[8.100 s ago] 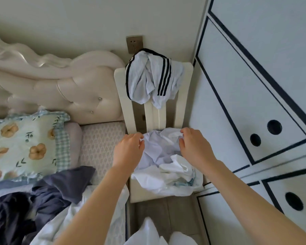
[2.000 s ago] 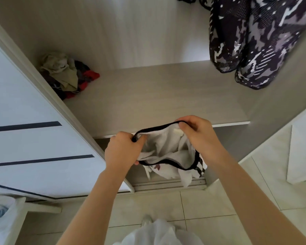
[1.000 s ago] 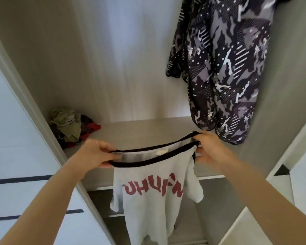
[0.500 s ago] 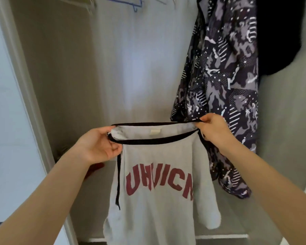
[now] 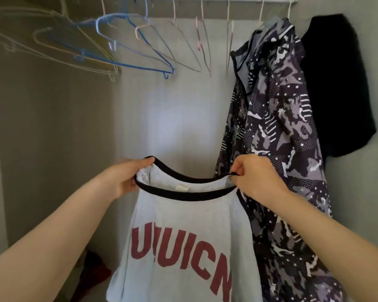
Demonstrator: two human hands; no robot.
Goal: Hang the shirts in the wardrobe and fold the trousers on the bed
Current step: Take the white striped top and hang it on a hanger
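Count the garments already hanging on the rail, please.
2: a patterned jacket right of centre, and a black garment at far right. More may be hidden beyond the frame.

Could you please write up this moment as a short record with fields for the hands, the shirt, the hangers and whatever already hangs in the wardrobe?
left hand: grip shut on the collar's left side
right hand: grip shut on the collar's right side
shirt: white, dark collar trim, red letters, held up, not yet on a hanger
empty hangers: several on the rail, upper left
patterned jacket: hanging right of the shirt
black garment: hanging at far right
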